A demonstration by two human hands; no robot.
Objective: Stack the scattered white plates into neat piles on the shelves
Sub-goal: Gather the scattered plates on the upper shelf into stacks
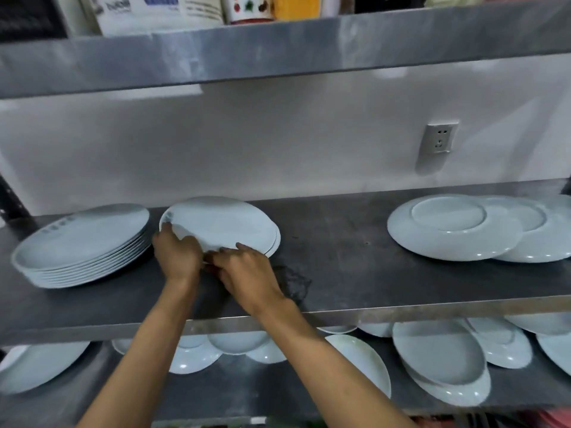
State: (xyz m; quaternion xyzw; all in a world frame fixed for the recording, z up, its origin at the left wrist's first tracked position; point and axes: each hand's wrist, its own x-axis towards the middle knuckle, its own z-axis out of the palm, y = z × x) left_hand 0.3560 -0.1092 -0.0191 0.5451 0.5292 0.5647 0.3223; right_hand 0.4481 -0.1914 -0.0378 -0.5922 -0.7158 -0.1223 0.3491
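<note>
Both hands on small plate pile (221, 225) on middle shelf (340, 273), just right of tall stack (83, 245). Left hand (177, 253) and right hand (247, 270) fingers curled, gripping its near rim. Blue rim marks blurred, unreadable.

One head-worn wide-angle cam, single view. Looks fwd and slightly down, close in, at the grey steel middle shelf (370, 267) against a pale wall. Both bare forearms reach in from bottom centre. Upper and lower shelves bend at frame edges.
</note>
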